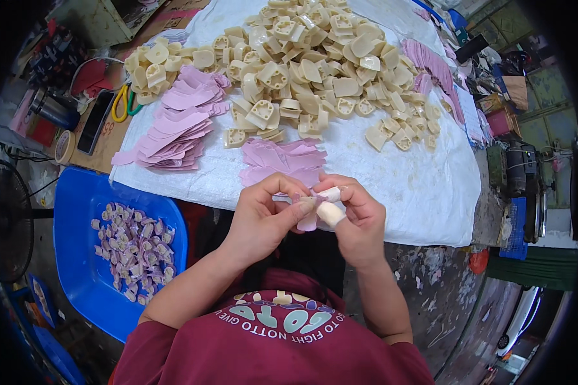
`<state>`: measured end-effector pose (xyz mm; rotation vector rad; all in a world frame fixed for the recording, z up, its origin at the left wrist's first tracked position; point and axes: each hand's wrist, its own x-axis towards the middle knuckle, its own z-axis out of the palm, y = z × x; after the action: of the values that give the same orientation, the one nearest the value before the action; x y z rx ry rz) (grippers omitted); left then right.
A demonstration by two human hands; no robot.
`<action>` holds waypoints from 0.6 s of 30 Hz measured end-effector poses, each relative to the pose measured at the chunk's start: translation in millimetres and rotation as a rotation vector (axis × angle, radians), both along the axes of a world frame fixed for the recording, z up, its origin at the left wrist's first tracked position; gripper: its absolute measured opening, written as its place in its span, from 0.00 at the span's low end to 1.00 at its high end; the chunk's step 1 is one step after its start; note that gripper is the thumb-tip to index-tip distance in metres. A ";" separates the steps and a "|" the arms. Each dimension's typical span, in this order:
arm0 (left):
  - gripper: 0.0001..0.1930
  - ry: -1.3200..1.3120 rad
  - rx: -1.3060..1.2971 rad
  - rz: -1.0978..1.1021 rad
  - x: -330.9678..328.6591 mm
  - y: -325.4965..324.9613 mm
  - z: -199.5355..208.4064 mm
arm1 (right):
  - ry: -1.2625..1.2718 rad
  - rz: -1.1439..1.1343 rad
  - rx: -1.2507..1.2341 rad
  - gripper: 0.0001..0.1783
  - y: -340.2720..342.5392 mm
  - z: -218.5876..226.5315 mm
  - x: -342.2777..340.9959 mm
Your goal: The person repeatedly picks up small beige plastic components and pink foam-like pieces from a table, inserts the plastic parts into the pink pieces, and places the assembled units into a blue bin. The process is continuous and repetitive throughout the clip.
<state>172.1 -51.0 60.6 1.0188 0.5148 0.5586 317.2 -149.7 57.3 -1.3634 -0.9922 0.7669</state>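
Just off the table's near edge, my left hand [263, 208] and my right hand [361, 224] meet, fingers closed in a pinch. Between them is a pink leather-like strip [308, 222], its end hanging down. Whether a heel sits inside the strip is hidden by my fingers. White coverings wrap the thumb and index finger of my right hand. Right beyond my hands lies a small stack of pink strips [282, 160]. Behind it rises a big heap of cream plastic shoe heels [315, 70]. A larger fanned stack of pink strips [180, 125] lies to the left.
A blue basin [77, 256] at lower left holds many small pink-and-cream pieces [135, 250]. White cloth [424, 186] covers the table. Scissors with yellow and green handles [120, 104], a phone [96, 122], a tape roll [64, 146] and a flask [52, 108] lie on the left. More pink strips [433, 70] lie far right.
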 end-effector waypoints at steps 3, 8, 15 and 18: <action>0.03 -0.002 0.123 0.105 2.4 -3.5 -6.6 | -0.171 -0.083 0.072 0.05 7.8 -6.5 -8.0; 0.05 0.079 0.420 0.098 -2.3 -0.9 -3.3 | -0.384 0.007 0.088 0.06 11.7 1.4 4.3; 0.05 -0.035 0.186 0.018 -5.8 14.2 -4.4 | 0.497 0.218 -0.049 0.07 10.3 4.8 10.1; 0.05 -0.015 0.081 -0.006 -5.4 11.1 -1.8 | 0.601 0.107 -0.111 0.07 10.2 -6.4 3.6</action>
<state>166.7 -39.9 58.8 1.0921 0.4786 0.5852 320.9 -139.6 50.9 -1.0741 -0.5517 1.2367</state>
